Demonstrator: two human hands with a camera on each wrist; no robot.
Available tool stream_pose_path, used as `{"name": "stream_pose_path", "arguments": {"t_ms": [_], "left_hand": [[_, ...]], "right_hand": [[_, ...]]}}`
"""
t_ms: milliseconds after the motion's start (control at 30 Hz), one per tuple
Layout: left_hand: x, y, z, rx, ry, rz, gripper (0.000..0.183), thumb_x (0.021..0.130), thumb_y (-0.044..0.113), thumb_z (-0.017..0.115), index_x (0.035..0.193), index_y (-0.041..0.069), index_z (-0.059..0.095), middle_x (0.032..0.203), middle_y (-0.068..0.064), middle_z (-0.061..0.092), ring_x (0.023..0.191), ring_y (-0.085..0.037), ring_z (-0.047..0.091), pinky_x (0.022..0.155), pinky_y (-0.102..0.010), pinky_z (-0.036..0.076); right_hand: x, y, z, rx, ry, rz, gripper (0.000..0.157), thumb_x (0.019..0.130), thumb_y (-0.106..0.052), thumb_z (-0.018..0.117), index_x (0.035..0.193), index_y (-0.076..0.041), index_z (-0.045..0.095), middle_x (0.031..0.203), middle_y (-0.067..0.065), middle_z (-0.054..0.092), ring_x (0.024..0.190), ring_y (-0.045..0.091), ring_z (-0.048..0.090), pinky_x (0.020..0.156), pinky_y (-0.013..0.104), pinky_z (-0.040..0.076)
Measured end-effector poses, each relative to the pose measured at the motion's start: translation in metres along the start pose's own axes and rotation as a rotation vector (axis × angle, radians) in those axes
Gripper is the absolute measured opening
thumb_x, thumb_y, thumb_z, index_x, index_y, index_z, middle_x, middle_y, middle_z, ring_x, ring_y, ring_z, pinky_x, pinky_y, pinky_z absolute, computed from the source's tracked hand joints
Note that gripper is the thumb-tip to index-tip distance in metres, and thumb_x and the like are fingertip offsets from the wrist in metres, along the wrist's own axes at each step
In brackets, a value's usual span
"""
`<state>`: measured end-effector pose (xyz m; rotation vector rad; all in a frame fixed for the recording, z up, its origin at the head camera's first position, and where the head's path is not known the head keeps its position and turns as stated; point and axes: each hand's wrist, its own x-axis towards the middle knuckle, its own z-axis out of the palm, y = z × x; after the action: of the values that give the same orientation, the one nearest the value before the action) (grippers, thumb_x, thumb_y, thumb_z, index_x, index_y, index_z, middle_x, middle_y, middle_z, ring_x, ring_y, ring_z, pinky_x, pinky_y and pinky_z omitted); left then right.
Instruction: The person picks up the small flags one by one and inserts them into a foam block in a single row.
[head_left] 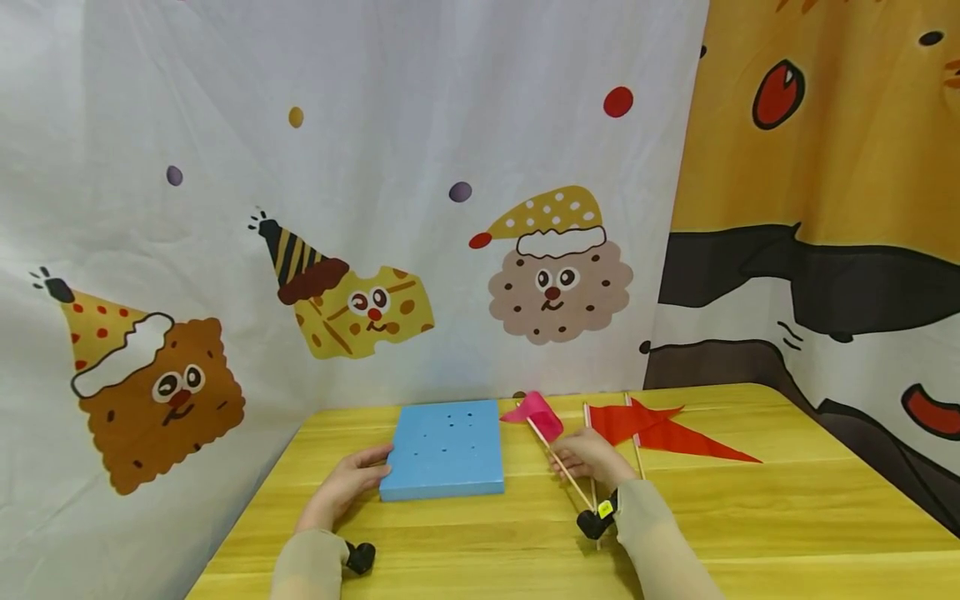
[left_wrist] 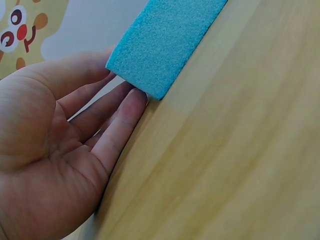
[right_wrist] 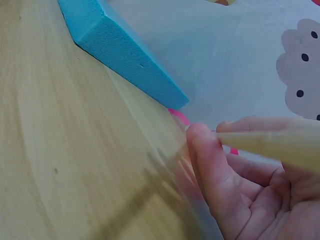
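A blue foam block (head_left: 442, 458) with small holes in its top lies flat on the table. At its left side my left hand (head_left: 347, 486) touches the edge with fairly straight fingers; the left wrist view shows the fingertips against the block's corner (left_wrist: 160, 45). My right hand (head_left: 592, 457) pinches the wooden stick of a pink flag (head_left: 542, 417) between thumb and fingers. In the right wrist view the stick (right_wrist: 270, 145) runs close past the camera, and the hand (right_wrist: 235, 185) hides most of the pink cloth.
Two red flags, one nearer (head_left: 618, 423) and one longer and pointed (head_left: 693, 442), lie on the table right of my right hand, their sticks partly behind it. The wooden table (head_left: 450, 558) ends at a printed cloth curtain (head_left: 420, 167) behind.
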<state>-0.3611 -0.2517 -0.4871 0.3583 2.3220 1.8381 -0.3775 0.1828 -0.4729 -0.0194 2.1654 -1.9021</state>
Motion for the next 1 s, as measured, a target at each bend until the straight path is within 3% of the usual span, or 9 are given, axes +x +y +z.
{"name": "stream_pose_path", "arguments": {"t_ms": [500,767,1000], "left_hand": [[0.002,0.002,0.003,0.002,-0.002,-0.011,0.056,0.096,0.015,0.062,0.146,-0.002,0.041,0.150,-0.027,0.032,0.134,-0.042,0.037,0.104,-0.046,0.041],[-0.001,0.003,0.001,0.000,0.007,-0.016,0.056,0.096,0.015,0.062,0.146,-0.002,0.041,0.150,-0.028,0.032,0.134,-0.042,0.037,0.104,-0.046,0.042],[-0.001,0.002,0.001,-0.007,0.013,-0.025,0.058,0.095,0.016,0.063,0.145,-0.002,0.041,0.149,-0.027,0.033,0.134,-0.041,0.037,0.104,-0.045,0.042]], "right_hand": [[0.000,0.001,-0.007,0.103,-0.079,0.009,0.035,0.096,-0.009,0.057,0.116,0.019,0.056,0.082,0.011,0.070,0.065,0.013,0.066,0.061,0.025,0.057],[-0.001,-0.018,-0.007,0.212,-0.083,-0.074,0.041,0.097,-0.010,0.057,0.125,0.019,0.048,0.088,0.012,0.068,0.070,0.014,0.066,0.070,0.028,0.058],[-0.008,-0.034,-0.003,0.277,-0.047,-0.145,0.028,0.097,-0.008,0.056,0.119,0.011,0.057,0.094,0.013,0.065,0.080,0.024,0.069,0.072,0.034,0.059]]}}
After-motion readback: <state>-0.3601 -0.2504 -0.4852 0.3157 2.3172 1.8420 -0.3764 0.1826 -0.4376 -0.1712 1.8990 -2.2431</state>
